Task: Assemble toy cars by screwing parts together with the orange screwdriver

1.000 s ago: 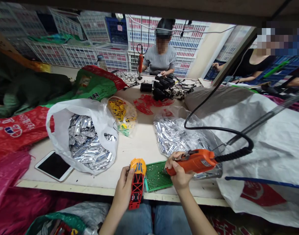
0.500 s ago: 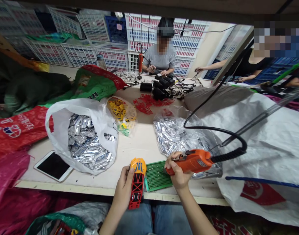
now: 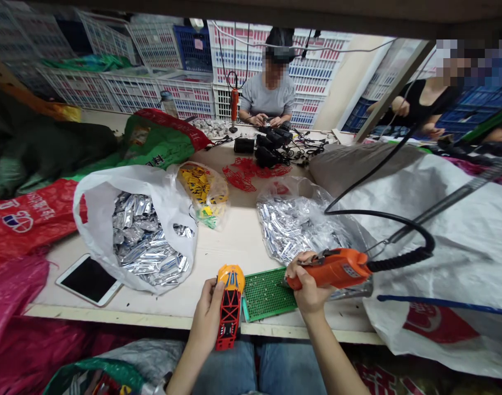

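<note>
My left hand (image 3: pixel 208 310) is closed around a toy car (image 3: pixel 230 310) with a yellow-orange front and a red lattice frame over black, held at the table's front edge. My right hand (image 3: pixel 310 285) grips an orange electric screwdriver (image 3: pixel 335 269), lying nearly level, its black cord running off to the right. The tip points left, over the right part of a green perforated tray (image 3: pixel 269 296). Small bright specks, perhaps screws, dot that tray. The toy car is just left of the tray, and the tool is apart from it.
A white bag (image 3: pixel 131 173) of silvery parts stands left, near a phone (image 3: pixel 90 278). Beyond lies a bag of yellow parts (image 3: pixel 199 184). Another clear bag of silvery parts (image 3: pixel 287 225) sits behind the tray. Large white sacks (image 3: pixel 452 219) crowd the right. Two people work across the table.
My right hand has drawn the electric screwdriver a little to the right, uncovering more of the green tray. My left hand and the toy car have hardly moved. The co-worker at right has pulled an arm back.
</note>
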`<move>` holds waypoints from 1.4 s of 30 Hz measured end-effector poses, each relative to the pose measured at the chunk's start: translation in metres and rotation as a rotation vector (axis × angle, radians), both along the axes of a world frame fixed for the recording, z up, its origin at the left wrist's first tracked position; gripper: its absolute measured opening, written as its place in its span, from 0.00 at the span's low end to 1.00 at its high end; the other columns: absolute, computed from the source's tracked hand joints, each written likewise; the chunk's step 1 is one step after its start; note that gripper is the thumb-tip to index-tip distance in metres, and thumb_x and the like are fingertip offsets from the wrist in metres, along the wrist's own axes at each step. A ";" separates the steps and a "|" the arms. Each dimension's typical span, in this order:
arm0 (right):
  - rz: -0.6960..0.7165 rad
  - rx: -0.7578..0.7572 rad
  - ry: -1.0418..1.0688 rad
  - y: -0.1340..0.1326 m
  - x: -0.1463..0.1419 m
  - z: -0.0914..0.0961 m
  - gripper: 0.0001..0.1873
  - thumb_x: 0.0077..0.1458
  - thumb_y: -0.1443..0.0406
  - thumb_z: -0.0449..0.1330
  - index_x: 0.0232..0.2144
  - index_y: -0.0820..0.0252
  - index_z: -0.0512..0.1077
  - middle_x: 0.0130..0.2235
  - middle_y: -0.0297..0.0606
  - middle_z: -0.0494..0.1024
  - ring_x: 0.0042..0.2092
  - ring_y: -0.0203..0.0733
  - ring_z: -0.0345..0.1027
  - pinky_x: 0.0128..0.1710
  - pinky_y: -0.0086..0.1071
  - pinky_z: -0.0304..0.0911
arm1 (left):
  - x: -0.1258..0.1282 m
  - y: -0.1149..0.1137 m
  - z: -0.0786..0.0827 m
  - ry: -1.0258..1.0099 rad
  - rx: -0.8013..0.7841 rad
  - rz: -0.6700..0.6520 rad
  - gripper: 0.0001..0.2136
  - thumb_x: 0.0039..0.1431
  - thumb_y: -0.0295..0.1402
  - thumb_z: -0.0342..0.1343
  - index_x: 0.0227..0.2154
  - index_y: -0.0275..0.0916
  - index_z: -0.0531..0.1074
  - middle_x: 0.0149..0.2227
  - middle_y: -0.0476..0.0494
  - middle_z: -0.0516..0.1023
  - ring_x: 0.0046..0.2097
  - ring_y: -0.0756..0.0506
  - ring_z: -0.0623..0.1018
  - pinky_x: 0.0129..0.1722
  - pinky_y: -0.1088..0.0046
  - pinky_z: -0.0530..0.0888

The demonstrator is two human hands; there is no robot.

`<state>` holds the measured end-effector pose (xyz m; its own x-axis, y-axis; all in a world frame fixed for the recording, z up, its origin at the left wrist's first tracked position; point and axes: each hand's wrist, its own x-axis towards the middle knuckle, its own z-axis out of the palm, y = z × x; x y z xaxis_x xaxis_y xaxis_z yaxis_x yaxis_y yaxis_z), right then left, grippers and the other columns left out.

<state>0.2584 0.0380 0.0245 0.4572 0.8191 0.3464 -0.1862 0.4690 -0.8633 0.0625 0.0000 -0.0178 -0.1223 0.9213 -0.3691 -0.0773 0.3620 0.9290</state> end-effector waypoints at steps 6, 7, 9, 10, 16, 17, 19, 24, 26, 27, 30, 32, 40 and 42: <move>-0.016 -0.001 -0.008 -0.002 -0.001 0.000 0.09 0.52 0.64 0.62 0.34 0.55 0.66 0.21 0.26 0.67 0.21 0.34 0.60 0.22 0.29 0.61 | -0.001 0.000 -0.002 0.036 0.014 -0.001 0.28 0.54 0.65 0.53 0.37 0.42 0.68 0.24 0.53 0.74 0.23 0.48 0.72 0.24 0.72 0.72; -0.013 -0.002 -0.012 -0.002 -0.002 -0.001 0.09 0.52 0.63 0.63 0.34 0.55 0.66 0.21 0.26 0.67 0.21 0.34 0.60 0.22 0.29 0.61 | -0.001 0.000 -0.002 0.034 0.014 -0.003 0.28 0.54 0.65 0.53 0.37 0.42 0.68 0.24 0.53 0.73 0.23 0.47 0.72 0.24 0.72 0.72; -0.006 0.000 -0.021 -0.001 -0.002 -0.002 0.09 0.53 0.62 0.63 0.35 0.55 0.66 0.22 0.26 0.67 0.21 0.34 0.60 0.21 0.29 0.60 | -0.001 0.001 -0.002 0.030 0.011 -0.005 0.28 0.54 0.65 0.53 0.37 0.42 0.68 0.24 0.53 0.73 0.24 0.47 0.72 0.24 0.71 0.72; -0.004 0.003 -0.026 -0.001 -0.002 -0.003 0.09 0.53 0.62 0.63 0.35 0.55 0.66 0.22 0.26 0.67 0.22 0.35 0.60 0.21 0.30 0.60 | -0.002 0.001 -0.002 0.031 0.009 -0.007 0.29 0.53 0.65 0.53 0.37 0.42 0.68 0.24 0.53 0.73 0.24 0.47 0.72 0.24 0.71 0.72; 0.022 0.008 -0.054 -0.002 -0.001 -0.007 0.10 0.55 0.60 0.64 0.34 0.54 0.66 0.21 0.27 0.68 0.22 0.36 0.60 0.21 0.31 0.60 | 0.000 0.001 0.006 0.036 -0.004 0.000 0.31 0.49 0.68 0.54 0.36 0.42 0.67 0.22 0.53 0.72 0.23 0.46 0.72 0.22 0.70 0.72; 0.030 0.002 -0.059 -0.003 -0.001 -0.007 0.10 0.55 0.60 0.64 0.35 0.54 0.66 0.21 0.27 0.68 0.22 0.36 0.61 0.21 0.31 0.60 | 0.001 0.001 0.009 0.028 -0.006 0.008 0.30 0.50 0.67 0.55 0.36 0.42 0.67 0.22 0.54 0.72 0.22 0.47 0.72 0.22 0.71 0.72; 0.046 -0.013 -0.068 -0.003 -0.001 -0.007 0.10 0.55 0.61 0.64 0.35 0.54 0.66 0.21 0.28 0.69 0.22 0.37 0.61 0.21 0.32 0.60 | 0.004 -0.001 0.015 -0.003 -0.014 0.016 0.28 0.52 0.65 0.55 0.37 0.43 0.66 0.22 0.55 0.71 0.21 0.47 0.72 0.21 0.71 0.71; 0.043 -0.026 -0.067 -0.002 0.000 -0.004 0.10 0.54 0.59 0.63 0.34 0.54 0.65 0.21 0.28 0.67 0.21 0.37 0.60 0.20 0.31 0.59 | 0.006 -0.003 0.022 -0.038 -0.016 0.013 0.26 0.54 0.63 0.56 0.37 0.43 0.65 0.21 0.56 0.71 0.19 0.47 0.72 0.20 0.71 0.72; 0.045 -0.032 -0.065 -0.002 0.000 -0.002 0.11 0.54 0.58 0.62 0.33 0.54 0.65 0.20 0.27 0.66 0.21 0.36 0.59 0.20 0.31 0.58 | 0.006 -0.003 0.022 -0.025 -0.009 0.017 0.26 0.54 0.63 0.56 0.37 0.43 0.66 0.21 0.56 0.71 0.20 0.47 0.73 0.20 0.71 0.72; 0.051 -0.038 -0.065 -0.002 0.000 -0.002 0.11 0.54 0.58 0.62 0.33 0.55 0.65 0.20 0.27 0.66 0.21 0.36 0.59 0.20 0.31 0.58 | 0.006 -0.003 0.022 -0.022 -0.008 0.017 0.26 0.54 0.63 0.56 0.37 0.43 0.66 0.21 0.56 0.71 0.20 0.47 0.73 0.20 0.71 0.72; 0.062 -0.058 -0.070 -0.003 0.000 -0.003 0.11 0.53 0.58 0.62 0.33 0.55 0.64 0.21 0.27 0.66 0.21 0.36 0.59 0.20 0.31 0.58 | 0.006 -0.002 0.022 -0.029 -0.001 0.020 0.26 0.54 0.62 0.56 0.37 0.43 0.66 0.21 0.56 0.71 0.19 0.47 0.72 0.19 0.71 0.72; 0.054 -0.066 -0.075 -0.004 -0.001 -0.004 0.11 0.53 0.58 0.63 0.33 0.54 0.64 0.21 0.27 0.66 0.21 0.36 0.59 0.20 0.31 0.58 | 0.006 -0.002 0.022 -0.043 -0.005 0.018 0.26 0.54 0.62 0.56 0.37 0.43 0.66 0.21 0.56 0.71 0.19 0.47 0.72 0.19 0.71 0.72; -0.032 -0.079 -0.074 -0.010 0.010 0.004 0.11 0.52 0.60 0.63 0.33 0.55 0.65 0.21 0.26 0.66 0.21 0.36 0.60 0.22 0.33 0.59 | 0.006 -0.002 0.021 -0.048 -0.009 0.026 0.26 0.53 0.62 0.57 0.37 0.42 0.66 0.21 0.55 0.72 0.19 0.47 0.72 0.19 0.71 0.71; -0.039 -0.085 -0.074 -0.014 0.014 0.004 0.10 0.52 0.60 0.63 0.33 0.55 0.65 0.21 0.26 0.66 0.21 0.36 0.61 0.22 0.33 0.59 | 0.006 -0.001 0.021 -0.037 0.002 0.040 0.26 0.53 0.62 0.57 0.36 0.42 0.67 0.22 0.55 0.72 0.20 0.47 0.72 0.20 0.71 0.71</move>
